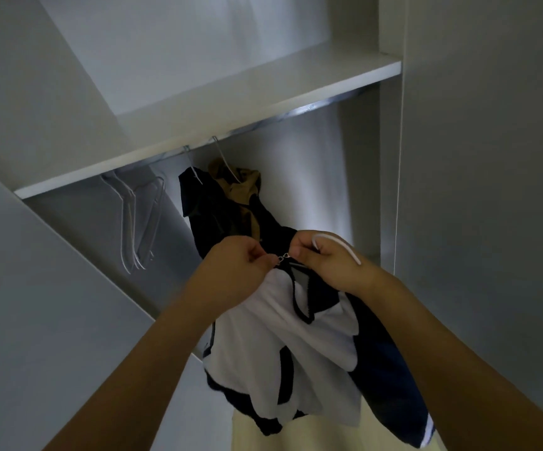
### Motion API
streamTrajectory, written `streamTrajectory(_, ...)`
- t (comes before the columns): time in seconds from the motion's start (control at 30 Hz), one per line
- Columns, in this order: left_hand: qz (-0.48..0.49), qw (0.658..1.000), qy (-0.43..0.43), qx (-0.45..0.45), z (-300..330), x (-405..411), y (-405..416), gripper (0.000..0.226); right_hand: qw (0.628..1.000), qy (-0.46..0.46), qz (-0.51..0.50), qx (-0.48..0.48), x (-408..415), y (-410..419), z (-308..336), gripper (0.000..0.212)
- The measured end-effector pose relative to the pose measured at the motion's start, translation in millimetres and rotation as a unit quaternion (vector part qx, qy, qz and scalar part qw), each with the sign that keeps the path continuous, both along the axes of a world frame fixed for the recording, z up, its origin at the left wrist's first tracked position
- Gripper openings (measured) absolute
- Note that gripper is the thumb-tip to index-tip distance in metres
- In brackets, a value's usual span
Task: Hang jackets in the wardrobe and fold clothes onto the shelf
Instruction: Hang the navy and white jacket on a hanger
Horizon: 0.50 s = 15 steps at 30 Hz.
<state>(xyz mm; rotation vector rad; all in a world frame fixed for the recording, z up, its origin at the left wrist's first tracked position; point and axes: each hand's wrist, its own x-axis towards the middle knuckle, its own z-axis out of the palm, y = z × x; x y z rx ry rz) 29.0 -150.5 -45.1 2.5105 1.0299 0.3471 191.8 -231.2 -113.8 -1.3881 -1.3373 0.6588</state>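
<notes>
Left hand [242, 268] pinches the small metal zip pull [283, 256] at the collar. Right hand [323, 258] grips the collar of the white and navy zip jacket [283, 346] together with the white plastic hanger hook [338, 244]. Jacket hangs in mid-air below the wardrobe's chrome rail [296, 112], in front of the black and tan jackets [224, 203] already hung. Soft, light, floppy fabric; likely slides off. Hold by hook and collar.

Both arms reach up, the left hand [242, 260] and right hand [323, 258] close together, fingers curled and pinching.
</notes>
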Motion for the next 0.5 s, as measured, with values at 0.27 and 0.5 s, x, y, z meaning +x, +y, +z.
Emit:
streamTrajectory(0.27,-0.021,0.998,-0.055,0.000,19,-10,0,0.018,0.995,-0.010,0.092,-0.029,-3,-1,32,0.035)
streamTrajectory(0.5,-0.026,0.997,-0.066,-0.012,10,-17,-3,0.013,0.998,-0.013,0.054,-0.014,-2,-2,34,0.031)
